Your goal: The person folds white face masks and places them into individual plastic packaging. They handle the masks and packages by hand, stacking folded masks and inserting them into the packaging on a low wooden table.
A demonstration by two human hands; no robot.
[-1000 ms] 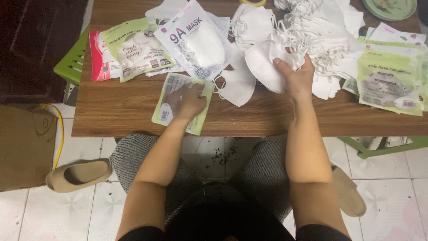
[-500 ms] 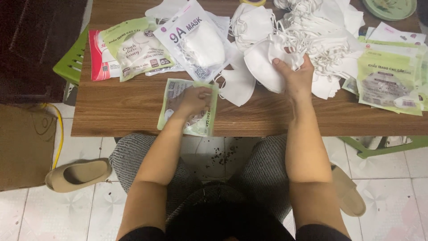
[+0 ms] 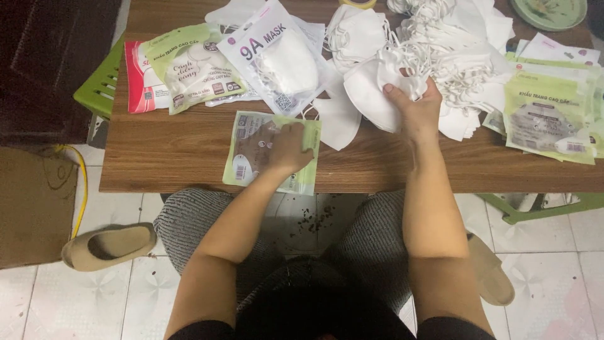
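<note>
Two hands at work on face masks and their packets at a wooden desk [image 3: 189,151].

Left hand [image 3: 290,146] lies flat on a pale green packet [image 3: 251,148] at the desk's near edge, fingers together and pressed down on it. Right hand [image 3: 418,108] grips a white mask [image 3: 371,91] pulled from the heap of white masks [image 3: 453,50] toward the far right, fingers curled around its fold. More packets [image 3: 189,69] lie at the far left corner; a stack of green packets [image 3: 547,107] sits at the right edge.
</note>
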